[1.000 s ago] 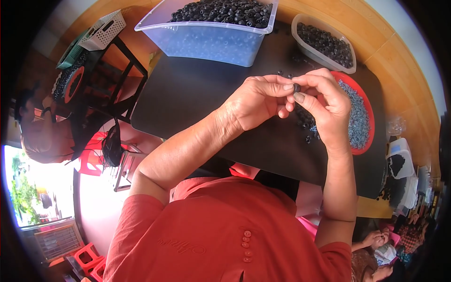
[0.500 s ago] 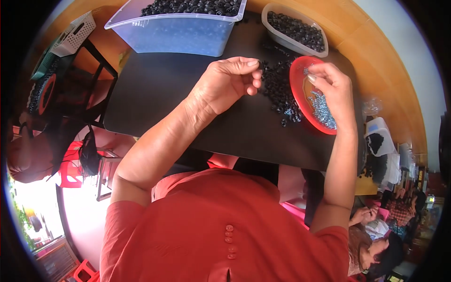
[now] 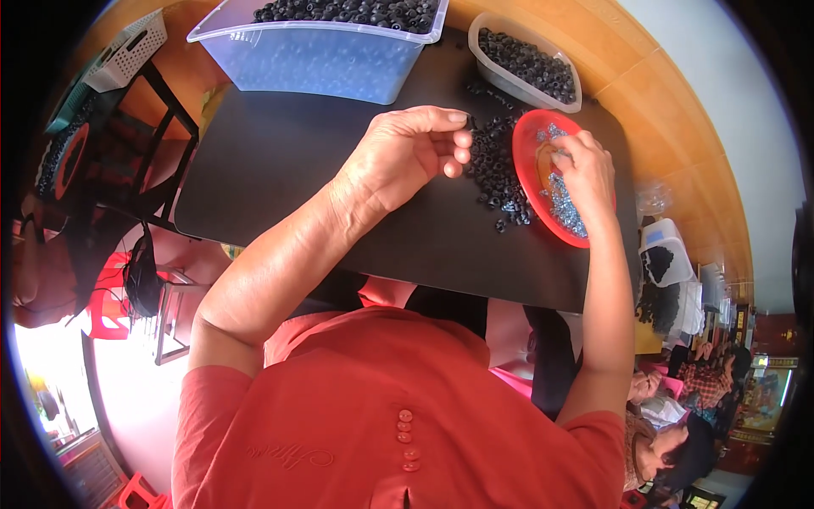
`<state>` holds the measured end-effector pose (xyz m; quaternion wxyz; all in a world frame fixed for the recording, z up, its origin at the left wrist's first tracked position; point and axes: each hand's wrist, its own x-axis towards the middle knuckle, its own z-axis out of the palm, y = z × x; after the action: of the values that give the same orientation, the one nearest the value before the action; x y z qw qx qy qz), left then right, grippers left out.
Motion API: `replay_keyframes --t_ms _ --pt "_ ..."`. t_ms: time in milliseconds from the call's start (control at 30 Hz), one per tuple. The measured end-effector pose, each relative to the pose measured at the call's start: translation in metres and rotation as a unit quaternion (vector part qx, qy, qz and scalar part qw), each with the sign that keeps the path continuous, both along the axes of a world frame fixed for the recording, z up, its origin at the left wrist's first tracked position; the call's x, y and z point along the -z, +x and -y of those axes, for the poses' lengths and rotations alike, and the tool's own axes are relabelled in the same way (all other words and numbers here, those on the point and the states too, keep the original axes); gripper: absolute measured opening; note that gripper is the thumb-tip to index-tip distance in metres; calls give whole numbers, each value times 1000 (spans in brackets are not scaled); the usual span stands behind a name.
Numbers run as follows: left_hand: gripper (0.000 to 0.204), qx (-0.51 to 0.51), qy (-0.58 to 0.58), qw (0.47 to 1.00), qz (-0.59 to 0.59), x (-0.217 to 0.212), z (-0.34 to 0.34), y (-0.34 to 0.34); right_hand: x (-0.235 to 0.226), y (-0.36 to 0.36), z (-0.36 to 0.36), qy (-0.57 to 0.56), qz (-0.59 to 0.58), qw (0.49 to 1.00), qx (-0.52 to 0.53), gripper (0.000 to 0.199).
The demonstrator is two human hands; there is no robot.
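Observation:
My left hand (image 3: 411, 157) is raised over the black table, thumb and fingers pinched together. A small black ring-shaped piece (image 3: 471, 123) shows at its fingertips. Just beyond lies a loose pile of such black pieces (image 3: 492, 161). On the right, my right hand (image 3: 587, 174) reaches into a red bowl (image 3: 526, 157), its fingers closed together low among small shiny bluish pieces (image 3: 564, 204). Whatever those fingers grip is hidden. Some bluish bits (image 3: 513, 208) also lie at the near edge of the black pile.
A large clear bin (image 3: 322, 64) of black pieces stands at the far left of the table (image 3: 280, 144). Behind the bowl sits a smaller clear tub (image 3: 517, 81) with more. Another person (image 3: 666, 450) is at the lower right. A white basket (image 3: 136, 55) rests far left.
My right hand has dipped from above the bowl's far side down into the bluish pieces. The left hand keeps its pinch almost in place. The view has shifted slightly.

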<state>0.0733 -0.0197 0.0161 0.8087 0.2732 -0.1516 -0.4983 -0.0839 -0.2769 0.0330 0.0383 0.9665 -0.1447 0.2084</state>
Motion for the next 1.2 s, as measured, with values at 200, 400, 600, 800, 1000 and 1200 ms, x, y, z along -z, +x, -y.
replay_keyframes --t_ms 200,400,600,800,1000,1200 --pt "10 -15 11 1000 -5 -1 0 1 8 15 3 39 -48 998 1 14" --pt "10 -14 17 1000 3 -4 -2 -3 -3 13 -5 104 17 994 -9 12" --pt "12 -14 11 1000 5 -5 -1 -5 5 17 -2 96 1 995 -7 16" --pt "12 0 16 1000 -5 -1 -1 -2 3 15 -8 98 -26 993 -64 18" --pt "12 -10 27 1000 -4 -4 -2 -4 7 12 -13 29 -58 994 -87 8" --pt "10 -19 44 999 4 -4 -1 -5 11 14 -19 -17 -23 995 -99 13"
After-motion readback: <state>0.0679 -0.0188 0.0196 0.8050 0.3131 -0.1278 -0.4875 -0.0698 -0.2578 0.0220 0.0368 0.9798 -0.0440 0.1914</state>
